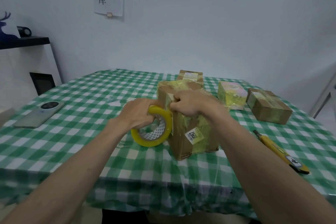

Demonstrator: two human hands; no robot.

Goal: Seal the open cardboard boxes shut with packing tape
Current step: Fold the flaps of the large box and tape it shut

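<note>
A brown cardboard box [192,132] wrapped in yellowish tape stands in the middle of the checked table. My left hand [140,112] grips a yellow roll of packing tape [154,129] held against the box's left side, fingers through its core. My right hand [190,103] lies on the box's top left edge, fingers curled over the tape strip there. A short strip runs from the roll onto the box. The fingertips of both hands are partly hidden.
Three other taped boxes stand behind and to the right: one at the back [190,76], a yellow-wrapped one [231,94], a brown one [269,107]. A yellow utility knife [280,152] lies at right. A phone [40,114] lies at left on the green checked tablecloth [91,96].
</note>
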